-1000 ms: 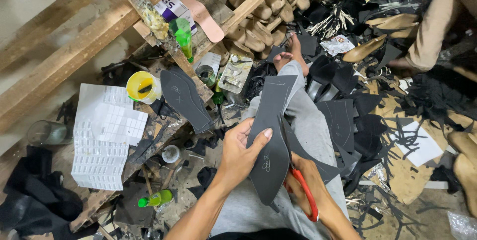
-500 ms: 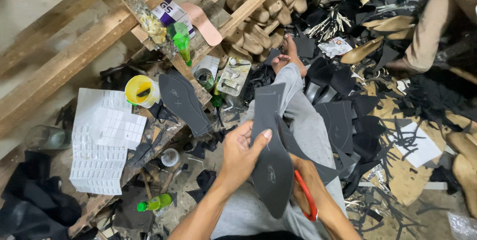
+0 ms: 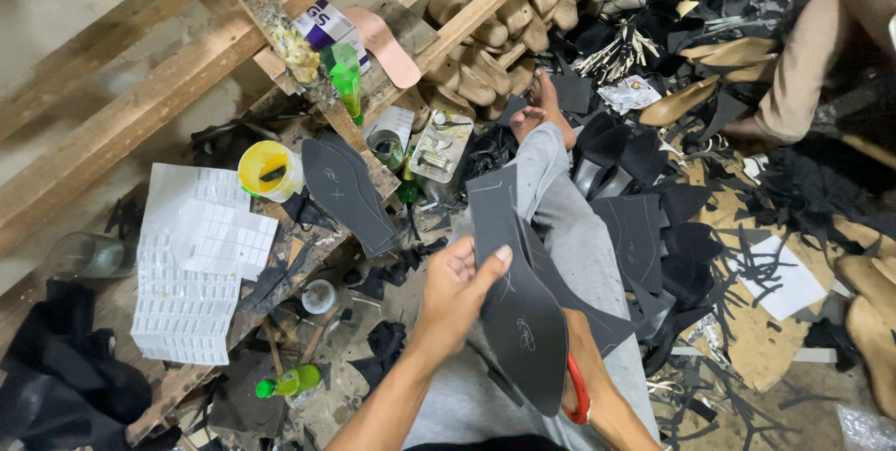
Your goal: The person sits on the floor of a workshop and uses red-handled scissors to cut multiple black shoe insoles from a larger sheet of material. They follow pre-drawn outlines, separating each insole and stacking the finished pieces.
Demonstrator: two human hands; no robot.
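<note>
— Cluttered workshop floor; what lies at the left?
— White perforated sheets [image 3: 191,269], a yellow cup [image 3: 266,169], then a dark sole cut-out [image 3: 347,191] on the wooden beam [image 3: 140,105].
— And the hands?
— The left hand [image 3: 457,288] pinches the black sole-shaped sheet [image 3: 518,306] over the grey-trousered lap. The right hand [image 3: 597,386] is under that sheet, mostly hidden, gripping red-handled scissors [image 3: 579,393].
— Further right?
— Black scraps [image 3: 653,227] crowd the floor.
</note>
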